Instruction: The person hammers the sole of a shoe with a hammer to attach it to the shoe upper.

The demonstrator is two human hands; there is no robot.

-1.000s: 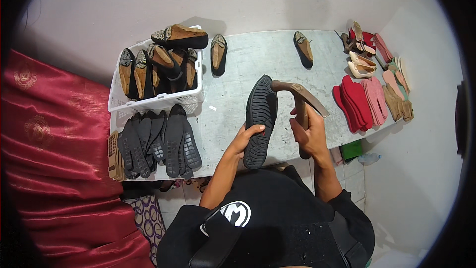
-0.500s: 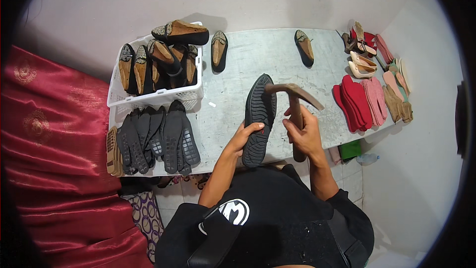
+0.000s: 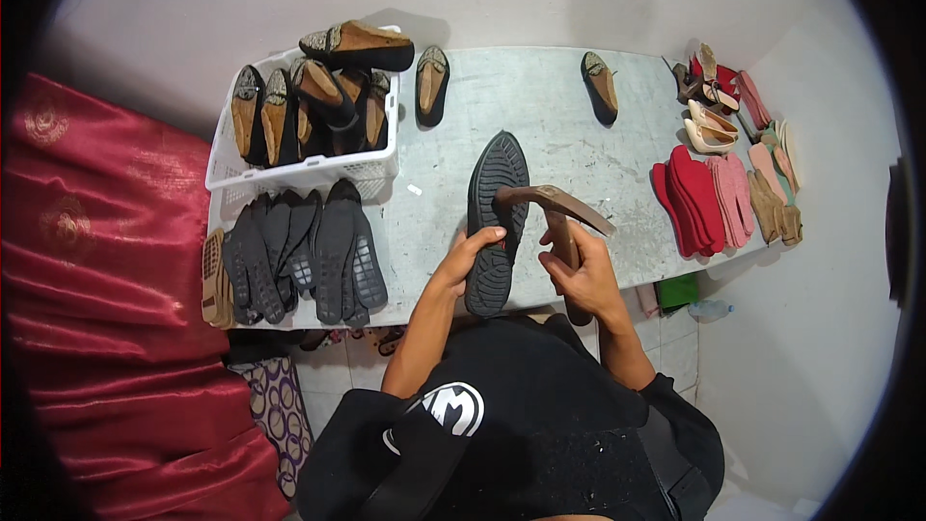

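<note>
A black shoe [image 3: 497, 169] is held sole up, its toe pointing away from me and its ridged black outsole facing me. My left hand [image 3: 462, 260] is closed around its left edge near the heel half, thumb lying on the sole. My right hand [image 3: 585, 275] grips the handle of a hammer [image 3: 555, 195] with a dark, rusty-looking metal head. The hammer's face is at the middle of the sole, seemingly touching it. The shoe's upper is hidden beneath the sole.
A white plastic basket [image 3: 318, 177] of shoes on wooden lasts stands back left, with black soles [image 3: 338, 251] before it. Two lasted shoes, one left [image 3: 432, 87] and one right [image 3: 599, 89], lie farther back. Red insoles [image 3: 689, 203] and cream shoes [image 3: 711, 127] are at right.
The hammer head has moved down the sole from the forefoot toward its middle. My view has shifted slightly; both hands keep their hold.
</note>
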